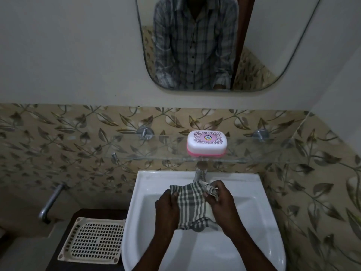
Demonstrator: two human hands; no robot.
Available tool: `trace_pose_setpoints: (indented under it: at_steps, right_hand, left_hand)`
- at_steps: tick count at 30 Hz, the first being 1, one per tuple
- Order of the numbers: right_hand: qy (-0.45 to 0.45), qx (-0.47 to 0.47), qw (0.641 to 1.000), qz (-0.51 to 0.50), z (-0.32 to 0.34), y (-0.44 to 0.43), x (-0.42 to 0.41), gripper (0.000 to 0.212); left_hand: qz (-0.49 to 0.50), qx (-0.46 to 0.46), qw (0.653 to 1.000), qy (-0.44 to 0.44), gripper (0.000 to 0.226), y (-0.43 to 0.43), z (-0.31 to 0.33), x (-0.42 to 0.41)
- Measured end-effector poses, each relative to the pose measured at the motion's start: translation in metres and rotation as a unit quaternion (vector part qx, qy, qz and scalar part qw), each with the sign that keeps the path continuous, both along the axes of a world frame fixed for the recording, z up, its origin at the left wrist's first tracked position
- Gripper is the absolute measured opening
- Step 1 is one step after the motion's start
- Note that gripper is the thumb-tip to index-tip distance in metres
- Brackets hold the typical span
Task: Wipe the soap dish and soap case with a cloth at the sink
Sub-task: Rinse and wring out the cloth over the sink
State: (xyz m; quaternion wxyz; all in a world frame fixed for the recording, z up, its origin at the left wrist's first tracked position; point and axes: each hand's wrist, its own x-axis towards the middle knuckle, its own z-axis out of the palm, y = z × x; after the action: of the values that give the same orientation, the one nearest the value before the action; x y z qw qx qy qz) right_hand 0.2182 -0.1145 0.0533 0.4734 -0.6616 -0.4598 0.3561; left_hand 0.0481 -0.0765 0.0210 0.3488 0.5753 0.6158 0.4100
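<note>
A grey-and-white checked cloth (190, 204) is held over the white sink (259, 216) by both hands. My left hand (168, 208) grips its left edge and my right hand (221, 202) pinches its upper right corner, near the tap. Whether anything is wrapped inside the cloth cannot be seen. A white soap case (206, 142) with a pink base and patterned lid stands closed on the glass shelf (156, 157) above the sink.
A chrome tap (201, 171) rises at the back of the sink, just behind the cloth. A cream perforated tray (93, 239) lies on a dark stand left of the sink. A metal pipe (49, 202) sticks out of the left wall. A mirror (273, 55) hangs above.
</note>
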Motion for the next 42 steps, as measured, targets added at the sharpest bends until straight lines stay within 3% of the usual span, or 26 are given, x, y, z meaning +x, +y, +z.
trace_pose_setpoints:
  at_steps: [5,7,8,10,12,13,17,21,24,26,29,34,38,42]
  right_hand:
    - [-0.037,0.037,0.998,0.019,0.004,-0.001,-0.008,0.022]
    - [-0.097,0.045,0.993,0.05,0.008,0.0,-0.012,0.013]
    - [-0.133,0.056,0.987,0.074,0.011,0.0,-0.014,0.012]
    - [-0.209,0.065,0.966,0.138,0.017,0.001,-0.017,0.019]
    - [-0.246,0.047,0.951,0.182,0.024,0.003,-0.017,0.029]
    - [-0.244,0.042,0.951,0.187,0.027,0.004,-0.017,0.033]
    - [-0.199,0.075,0.962,0.174,0.035,0.008,-0.013,0.029]
    - [-0.071,0.051,0.989,0.119,0.025,0.018,-0.031,0.021]
    - [0.113,-0.013,0.991,0.074,0.004,0.037,-0.065,0.016]
    - [0.171,-0.086,0.979,0.068,-0.01,0.048,-0.091,0.016]
    - [0.19,-0.17,0.962,0.092,-0.026,0.063,-0.132,0.023]
    - [0.231,-0.187,0.946,0.132,-0.041,0.095,-0.236,0.032]
    - [0.159,-0.208,0.958,0.117,-0.099,0.099,-0.333,0.032]
    - [0.075,-0.313,0.941,0.107,-0.193,0.071,-0.381,0.052]
  left_hand:
    - [0.106,-0.064,0.991,0.042,0.064,0.005,0.004,-0.002]
    - [0.153,-0.053,0.981,0.108,0.058,0.005,-0.001,-0.006]
    - [0.146,-0.014,0.985,0.093,0.049,0.003,-0.003,-0.007]
    - [0.012,0.052,0.998,-0.039,0.041,0.0,0.004,-0.008]
    - [-0.182,0.024,0.97,-0.157,0.057,0.002,0.009,-0.008]
    - [-0.236,-0.009,0.958,-0.164,0.058,0.002,0.01,-0.009]
    - [-0.254,-0.106,0.957,-0.091,0.031,0.008,0.004,-0.039]
    - [-0.142,-0.182,0.926,-0.3,0.037,0.01,-0.015,-0.087]
    - [0.001,-0.219,0.91,-0.352,0.015,0.014,-0.022,-0.103]
    - [0.044,-0.227,0.913,-0.335,0.011,0.022,-0.028,-0.121]
    - [0.073,-0.201,0.935,-0.282,0.016,0.029,-0.03,-0.166]
    - [0.052,-0.111,0.984,-0.13,0.014,0.058,-0.017,-0.277]
    - [0.024,-0.192,0.981,-0.003,0.022,0.068,-0.045,-0.358]
    - [0.135,-0.264,0.952,0.071,0.025,0.054,-0.126,-0.389]
